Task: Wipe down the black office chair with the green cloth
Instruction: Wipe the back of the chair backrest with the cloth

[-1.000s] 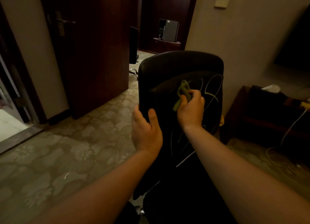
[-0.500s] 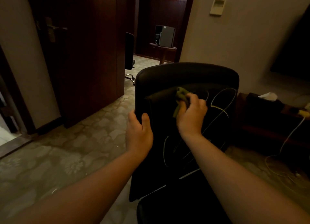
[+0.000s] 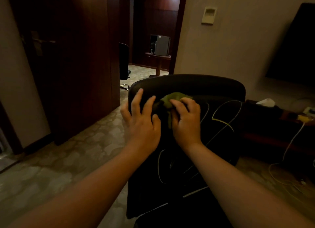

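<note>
A: We start from the black office chair (image 3: 201,84), our one landmark. Its backrest stands upright in front of us, top edge rounded, with thin pale lines looping over the dark panel lower down.

B: And the green cloth (image 3: 172,100)?

A: It lies bunched against the upper part of the backrest, a little below the top edge and left of the backrest's middle. Our right hand (image 3: 186,121) is on it, fingers curled over the crumpled fabric and holding it to the chair; a strip of cloth hangs down beside the thumb.

B: Our left hand (image 3: 141,120)?

A: Spread wide, fingers straight and fanned, resting on the backrest's upper left corner, just beside the cloth. It holds nothing. We cannot tell whether the thumb touches the fabric.

B: Around the chair?

A: To its left, a dark wooden door (image 3: 73,57) and patterned carpet (image 3: 68,159). Behind it, an open doorway shows a second dark chair (image 3: 124,60) and a grey box on a small table (image 3: 158,57). To its right, a low dark cabinet (image 3: 272,125) carries a white tissue box (image 3: 265,102), and a pale cable (image 3: 289,145) trails to the floor.
</note>
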{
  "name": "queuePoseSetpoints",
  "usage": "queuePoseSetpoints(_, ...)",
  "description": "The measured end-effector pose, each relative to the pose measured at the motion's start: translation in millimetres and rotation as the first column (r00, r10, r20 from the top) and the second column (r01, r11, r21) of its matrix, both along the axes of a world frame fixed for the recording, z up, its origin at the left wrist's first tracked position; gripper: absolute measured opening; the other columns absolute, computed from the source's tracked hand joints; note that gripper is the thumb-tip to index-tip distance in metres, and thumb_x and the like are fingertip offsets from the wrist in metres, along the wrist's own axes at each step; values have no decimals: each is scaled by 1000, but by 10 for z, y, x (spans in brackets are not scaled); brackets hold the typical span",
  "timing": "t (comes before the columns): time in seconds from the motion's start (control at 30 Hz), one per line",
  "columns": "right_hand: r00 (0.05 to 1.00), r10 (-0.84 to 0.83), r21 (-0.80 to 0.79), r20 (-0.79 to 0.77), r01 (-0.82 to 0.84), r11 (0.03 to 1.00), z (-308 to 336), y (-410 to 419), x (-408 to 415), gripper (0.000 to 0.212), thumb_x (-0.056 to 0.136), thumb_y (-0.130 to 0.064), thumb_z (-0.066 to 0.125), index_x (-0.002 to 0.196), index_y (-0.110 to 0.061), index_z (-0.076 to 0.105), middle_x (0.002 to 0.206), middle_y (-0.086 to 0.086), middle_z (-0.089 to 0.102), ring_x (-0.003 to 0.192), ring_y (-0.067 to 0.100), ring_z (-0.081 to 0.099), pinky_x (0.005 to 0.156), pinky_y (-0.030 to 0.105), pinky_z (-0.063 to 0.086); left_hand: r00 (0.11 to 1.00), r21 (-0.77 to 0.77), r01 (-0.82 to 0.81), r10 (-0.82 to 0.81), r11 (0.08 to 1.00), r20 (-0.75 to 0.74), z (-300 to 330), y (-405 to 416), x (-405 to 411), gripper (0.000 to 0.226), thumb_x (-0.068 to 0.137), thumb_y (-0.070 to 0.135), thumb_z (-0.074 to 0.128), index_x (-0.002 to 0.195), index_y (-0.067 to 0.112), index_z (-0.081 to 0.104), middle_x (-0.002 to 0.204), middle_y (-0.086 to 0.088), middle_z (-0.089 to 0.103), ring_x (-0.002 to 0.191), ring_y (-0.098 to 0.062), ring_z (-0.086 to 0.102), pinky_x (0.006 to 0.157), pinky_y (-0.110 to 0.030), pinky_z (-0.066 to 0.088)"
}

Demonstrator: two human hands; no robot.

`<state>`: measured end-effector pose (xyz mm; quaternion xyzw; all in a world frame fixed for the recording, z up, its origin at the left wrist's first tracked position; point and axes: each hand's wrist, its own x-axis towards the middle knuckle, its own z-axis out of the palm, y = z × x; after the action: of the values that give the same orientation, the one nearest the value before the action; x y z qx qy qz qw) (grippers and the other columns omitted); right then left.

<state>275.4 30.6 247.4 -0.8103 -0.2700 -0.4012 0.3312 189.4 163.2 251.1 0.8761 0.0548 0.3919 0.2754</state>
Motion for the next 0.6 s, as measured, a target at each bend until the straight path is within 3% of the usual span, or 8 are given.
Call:
queuePoseSetpoints(0.1,990,-99,158,-101,114,981,17,-278,285,28,97,-24,57,123,-20,66,130,8,49,123,26,44,105,45,43,989,95,-16,30,995,-147,-107,-8,64,64,97,39,55,155,37,28,164,16,-24,151,-35,-14,121,-61,21)
queuePoseSetpoints(0.2,952,-190,292,-240,258,921,-8,-494,414,27,98,-23,57,124,-20,64,127,6,46,121,23,42,103,34,40,989,221,-45,74,974,-124,-191,-5,145,69,98,42,53,159,35,22,168,7,-23,152,-33,-25,120,-58,-11)
queuePoseSetpoints(0.3,956,-175,231,-236,230,945,-74,-436,322,25,96,-22,58,120,-24,64,120,3,47,114,22,41,94,29,37,998,364,-14,34,931,-49,-162,-55,254,70,96,32,55,159,28,26,172,0,-5,154,-28,-24,120,-55,-17)
queuePoseSetpoints(0.4,997,-44,-1,-61,44,999,-258,-276,144,26,90,-20,64,116,-21,67,107,2,54,101,20,45,87,27,41,998,441,65,-46,895,-54,13,-177,412,65,97,26,49,158,23,28,171,-2,9,156,-27,-17,123,-49,-15)
queuePoseSetpoints(0.47,998,38,-78,-41,-41,996,-310,-271,92,27,91,-25,67,117,-21,67,105,-1,56,98,16,44,82,20,39,995,473,89,-53,877,-88,111,-289,512,64,97,30,46,158,23,28,171,-2,11,156,-27,-16,124,-49,-12)
queuePoseSetpoints(0.6,999,-29,-52,-40,26,998,-197,-526,362,25,92,-30,60,116,-25,66,102,0,55,96,19,47,79,32,47,988,452,114,-52,885,-148,181,-444,630,63,97,34,43,158,26,27,170,1,14,157,-25,-14,124,-52,-13)
